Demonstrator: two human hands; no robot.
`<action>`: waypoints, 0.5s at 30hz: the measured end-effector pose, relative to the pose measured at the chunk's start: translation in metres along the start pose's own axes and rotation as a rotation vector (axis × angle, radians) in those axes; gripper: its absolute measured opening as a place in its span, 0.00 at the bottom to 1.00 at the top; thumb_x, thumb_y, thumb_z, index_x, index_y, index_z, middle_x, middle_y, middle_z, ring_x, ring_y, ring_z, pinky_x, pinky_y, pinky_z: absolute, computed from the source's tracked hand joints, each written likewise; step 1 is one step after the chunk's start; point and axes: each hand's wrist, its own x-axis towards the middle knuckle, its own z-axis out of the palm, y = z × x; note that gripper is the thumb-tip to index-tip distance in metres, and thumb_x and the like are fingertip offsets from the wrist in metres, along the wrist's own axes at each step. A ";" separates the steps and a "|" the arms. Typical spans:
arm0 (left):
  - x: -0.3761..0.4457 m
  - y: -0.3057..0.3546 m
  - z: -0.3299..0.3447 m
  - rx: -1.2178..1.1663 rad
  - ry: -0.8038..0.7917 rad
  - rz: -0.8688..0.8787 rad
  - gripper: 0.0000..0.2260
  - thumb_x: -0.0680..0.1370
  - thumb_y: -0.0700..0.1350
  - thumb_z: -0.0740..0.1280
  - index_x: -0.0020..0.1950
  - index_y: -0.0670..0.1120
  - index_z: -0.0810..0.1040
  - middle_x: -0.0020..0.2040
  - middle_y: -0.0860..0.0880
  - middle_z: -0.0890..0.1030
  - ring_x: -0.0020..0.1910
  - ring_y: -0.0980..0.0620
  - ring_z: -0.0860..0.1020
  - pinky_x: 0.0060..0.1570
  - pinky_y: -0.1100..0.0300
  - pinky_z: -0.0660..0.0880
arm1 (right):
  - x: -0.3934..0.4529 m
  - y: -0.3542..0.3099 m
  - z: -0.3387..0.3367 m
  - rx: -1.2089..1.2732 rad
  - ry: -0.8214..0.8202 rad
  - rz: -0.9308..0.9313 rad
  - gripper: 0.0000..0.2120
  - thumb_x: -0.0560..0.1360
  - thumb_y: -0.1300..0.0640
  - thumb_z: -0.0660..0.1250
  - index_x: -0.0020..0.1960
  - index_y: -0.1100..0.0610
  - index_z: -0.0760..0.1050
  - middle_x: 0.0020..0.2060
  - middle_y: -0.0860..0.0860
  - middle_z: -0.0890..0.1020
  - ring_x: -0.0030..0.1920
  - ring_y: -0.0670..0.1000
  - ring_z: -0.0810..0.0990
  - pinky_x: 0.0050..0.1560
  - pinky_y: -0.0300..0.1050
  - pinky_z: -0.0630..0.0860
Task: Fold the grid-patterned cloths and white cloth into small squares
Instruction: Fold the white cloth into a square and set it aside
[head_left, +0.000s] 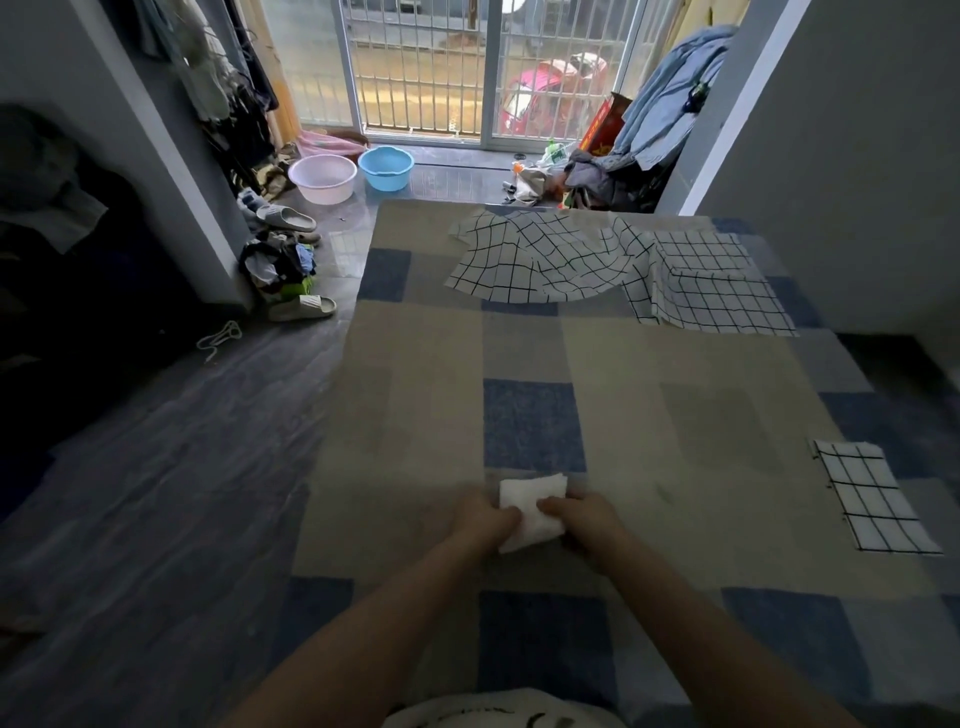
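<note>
Hands at the near middle of the bed, both grasping one small folded piece. Left hand (485, 519) curled over the left edge of the white cloth (532, 506), fingers bent round it. Right hand (582, 519) pinching the right edge of the same cloth, fingertips pressed onto its top face. White cloth folded small, roughly square, lying on the checked bedspread (530, 421) between the two hands, its far corners poking out beyond the fingers.

Well to the right of the right hand, near the bed's right side: folded grid-patterned cloth (872, 499), flat, apart from the white one. Far ahead of both hands, at the foot end of the bed: large grid-patterned cloth (545, 260), spread out and rumpled. Just right of it and touching or overlapping it: fine-grid cloth (711, 286), partly folded, with smaller squares.

Off to the left of the left hand, on the dark floor: pale slippers (304, 306), a heap of clothes (278, 262). Farther ahead by the barred glass door: pink basin (322, 179) and blue basin (386, 167), side by side.
</note>
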 end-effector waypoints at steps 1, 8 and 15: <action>-0.001 0.001 -0.003 -0.044 -0.005 -0.001 0.19 0.78 0.45 0.66 0.67 0.38 0.73 0.62 0.40 0.78 0.60 0.43 0.77 0.47 0.60 0.73 | -0.006 -0.004 0.004 0.020 -0.051 -0.029 0.14 0.74 0.65 0.68 0.59 0.67 0.76 0.54 0.64 0.81 0.55 0.64 0.80 0.58 0.63 0.76; -0.003 -0.016 -0.054 -0.604 -0.216 -0.122 0.23 0.71 0.51 0.72 0.64 0.43 0.75 0.51 0.45 0.80 0.48 0.47 0.79 0.43 0.53 0.76 | -0.031 -0.037 0.024 0.097 -0.259 -0.169 0.12 0.76 0.62 0.66 0.59 0.60 0.76 0.52 0.57 0.82 0.51 0.59 0.82 0.52 0.57 0.80; 0.007 -0.047 -0.106 -0.419 0.117 0.081 0.03 0.77 0.41 0.69 0.50 0.44 0.79 0.40 0.47 0.79 0.35 0.54 0.75 0.30 0.65 0.71 | -0.026 -0.039 0.060 -0.159 -0.235 -0.259 0.06 0.77 0.61 0.66 0.54 0.58 0.77 0.43 0.53 0.83 0.38 0.50 0.81 0.35 0.41 0.78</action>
